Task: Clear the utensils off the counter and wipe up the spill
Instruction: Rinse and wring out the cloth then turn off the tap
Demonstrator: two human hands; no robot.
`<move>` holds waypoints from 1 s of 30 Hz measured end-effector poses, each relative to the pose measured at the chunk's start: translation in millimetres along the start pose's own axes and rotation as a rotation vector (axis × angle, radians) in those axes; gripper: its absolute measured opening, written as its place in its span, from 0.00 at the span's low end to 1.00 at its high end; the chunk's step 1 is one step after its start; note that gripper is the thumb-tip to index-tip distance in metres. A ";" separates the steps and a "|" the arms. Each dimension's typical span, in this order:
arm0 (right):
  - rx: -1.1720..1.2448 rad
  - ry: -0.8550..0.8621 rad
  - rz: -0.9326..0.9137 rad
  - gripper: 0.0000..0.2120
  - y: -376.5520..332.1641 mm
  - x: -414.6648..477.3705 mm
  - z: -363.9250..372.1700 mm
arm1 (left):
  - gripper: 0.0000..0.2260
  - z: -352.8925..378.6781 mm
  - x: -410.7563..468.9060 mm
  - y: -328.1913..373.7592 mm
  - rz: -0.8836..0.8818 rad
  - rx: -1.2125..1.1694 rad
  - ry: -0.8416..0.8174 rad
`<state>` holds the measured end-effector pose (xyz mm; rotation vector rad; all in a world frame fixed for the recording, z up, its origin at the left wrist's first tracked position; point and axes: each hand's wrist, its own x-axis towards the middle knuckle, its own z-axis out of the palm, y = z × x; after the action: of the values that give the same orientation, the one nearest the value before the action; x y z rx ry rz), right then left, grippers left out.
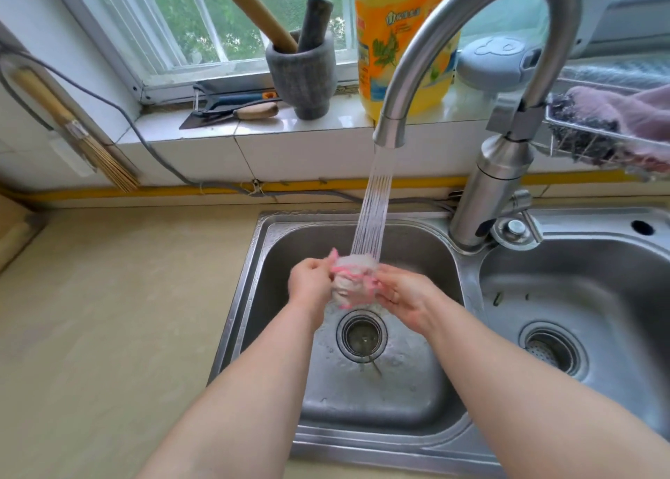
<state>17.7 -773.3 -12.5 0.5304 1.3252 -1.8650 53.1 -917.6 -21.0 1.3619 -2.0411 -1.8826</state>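
Note:
A bunched white cloth with pink edging [351,279] is held over the left sink basin [275,246], under water streaming from the steel faucet [389,130]. My left hand [310,279] grips its left side and my right hand [402,295] grips its right side. Both hands are above the basin's drain [362,335]. The beige counter [116,315] lies to the left of the sink, with no utensils on the part in view.
The right sink basin [565,290] has its own drain. On the window sill stand a stone mortar with pestles [302,68], a yellow detergent bottle [395,43], and a knife and peeler [232,106]. A rack with cloths [612,123] hangs at the right. Bamboo skewers [108,166] hang at the left wall.

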 end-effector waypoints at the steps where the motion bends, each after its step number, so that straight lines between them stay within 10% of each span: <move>1: 0.021 0.017 -0.013 0.08 -0.4 2.6 -7.1 | 0.14 1.0 1.5 4.6 -0.076 -0.107 0.020; 7: 0.006 0.234 -0.090 0.09 -11.4 10.0 -33.1 | 0.13 12.3 2.7 15.8 -0.222 -0.443 0.043; 15: 0.164 0.565 -0.369 0.14 -14.4 16.2 -25.8 | 0.13 24.2 -2.5 28.8 0.027 -0.121 0.060; 21: -0.038 0.154 0.128 0.16 -3.2 9.5 -9.3 | 0.12 18.6 -11.5 36.7 0.084 -0.176 -0.215; 25: -0.208 0.049 0.095 0.11 -0.9 5.7 4.2 | 0.13 0.8 -22.5 21.6 -0.073 0.116 -0.557; 30: -0.170 0.002 0.004 0.09 -1.9 2.8 -1.5 | 0.15 -14.6 -10.9 -1.2 -0.130 0.205 -0.204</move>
<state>14.4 -772.6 -13.9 0.4462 1.4668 -1.7298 68.7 -922.2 -12.7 1.4323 -2.3540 -1.9857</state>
